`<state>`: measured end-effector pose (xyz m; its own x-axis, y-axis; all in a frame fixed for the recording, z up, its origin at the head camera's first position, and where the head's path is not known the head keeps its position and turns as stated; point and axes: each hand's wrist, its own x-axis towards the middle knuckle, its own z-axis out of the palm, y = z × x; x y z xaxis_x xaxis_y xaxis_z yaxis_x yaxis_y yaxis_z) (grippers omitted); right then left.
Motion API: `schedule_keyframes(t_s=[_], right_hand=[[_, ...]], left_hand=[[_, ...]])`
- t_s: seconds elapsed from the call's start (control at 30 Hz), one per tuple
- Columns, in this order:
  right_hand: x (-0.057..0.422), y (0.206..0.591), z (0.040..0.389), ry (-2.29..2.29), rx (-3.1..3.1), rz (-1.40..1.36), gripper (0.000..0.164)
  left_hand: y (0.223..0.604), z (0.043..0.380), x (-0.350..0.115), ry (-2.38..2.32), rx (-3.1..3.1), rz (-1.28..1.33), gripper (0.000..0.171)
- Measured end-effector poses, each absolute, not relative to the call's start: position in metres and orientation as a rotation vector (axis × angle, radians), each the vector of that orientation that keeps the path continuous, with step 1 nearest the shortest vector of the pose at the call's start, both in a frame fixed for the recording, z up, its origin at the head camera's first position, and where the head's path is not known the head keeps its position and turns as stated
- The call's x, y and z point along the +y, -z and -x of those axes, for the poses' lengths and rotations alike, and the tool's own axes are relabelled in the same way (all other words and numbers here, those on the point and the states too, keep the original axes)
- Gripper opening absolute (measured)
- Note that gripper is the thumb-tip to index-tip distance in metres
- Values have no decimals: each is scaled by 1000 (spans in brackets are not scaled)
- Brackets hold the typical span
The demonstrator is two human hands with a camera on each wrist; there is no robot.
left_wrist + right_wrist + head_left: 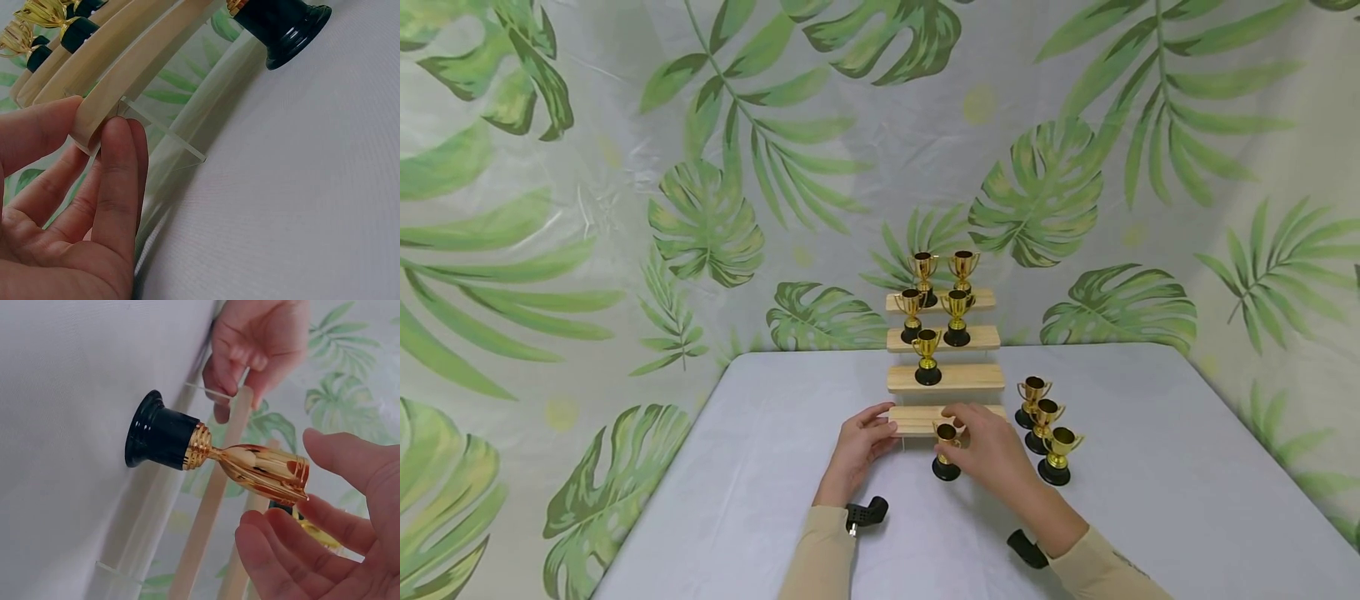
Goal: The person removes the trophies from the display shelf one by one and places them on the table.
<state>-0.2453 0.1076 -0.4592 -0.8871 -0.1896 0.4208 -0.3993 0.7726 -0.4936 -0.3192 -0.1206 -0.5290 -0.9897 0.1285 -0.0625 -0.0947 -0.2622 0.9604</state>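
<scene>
My left hand (862, 446) pinches the left end of the lowest wooden step (109, 94) of a tiered display stand with clear side panels. A small gold trophy cup (262, 469) with a black base stands upright in front of that step. Around its bowl is my right hand (992, 446), thumb on one side and loosely bent fingers on the other. A gap shows between the thumb and the cup in the right wrist view; whether a fingertip touches the handle, I cannot tell.
Several gold trophies stand on the upper steps, including one (928, 367) on the third step down. Three more trophies (1056, 462) are grouped on the white tablecloth (760, 433) to the right, close to my right hand. A leaf-print curtain (880, 167) hangs behind.
</scene>
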Motion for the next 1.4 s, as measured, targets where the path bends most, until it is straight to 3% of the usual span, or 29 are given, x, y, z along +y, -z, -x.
schedule_keyframes(t_s=[0.77,1.4], right_hand=[[107,436,253,-916,-2476,-444,35],[104,402,277,-897,-2411,-486,38]], left_hand=[[531,319,-121,-2395,1821,-26,48],[532,321,-121,-2388,1820,-42,48]])
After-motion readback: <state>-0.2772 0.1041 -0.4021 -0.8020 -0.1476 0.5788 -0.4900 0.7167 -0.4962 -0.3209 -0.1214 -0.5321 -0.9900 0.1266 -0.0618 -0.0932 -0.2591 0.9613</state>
